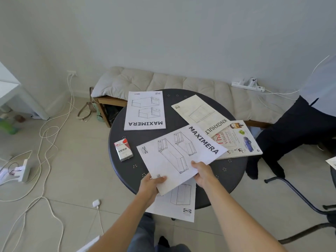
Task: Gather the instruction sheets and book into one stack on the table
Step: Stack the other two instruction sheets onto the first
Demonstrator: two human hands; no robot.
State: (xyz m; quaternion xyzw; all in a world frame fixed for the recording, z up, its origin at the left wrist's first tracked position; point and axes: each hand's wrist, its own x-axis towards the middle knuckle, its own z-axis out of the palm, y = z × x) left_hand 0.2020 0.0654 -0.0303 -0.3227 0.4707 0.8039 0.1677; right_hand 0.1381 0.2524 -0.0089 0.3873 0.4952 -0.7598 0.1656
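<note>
Both hands hold a white MAXIMERA instruction sheet (179, 154) tilted over the round dark table (127, 171). My left hand (150, 183) grips its near corner and my right hand (202, 172) grips its near right edge. Beneath it at the table's front edge lies another white sheet (179, 202), overhanging the rim. A second MAXIMERA sheet (145, 110) lies flat at the far left. A yellowish KNOXHULT sheet (200, 113) lies at the far right, overlapping a Thai visual dictionary book (240, 140). The held sheet covers the book's left part.
A red and white VESS packet (123, 149) stands at the table's left. A cushioned bench (163, 82) runs behind it. Another person's dark-trousered legs (291, 135) are at the right beside chair legs (300, 197). Cables and power strips (45, 135) litter the floor at the left.
</note>
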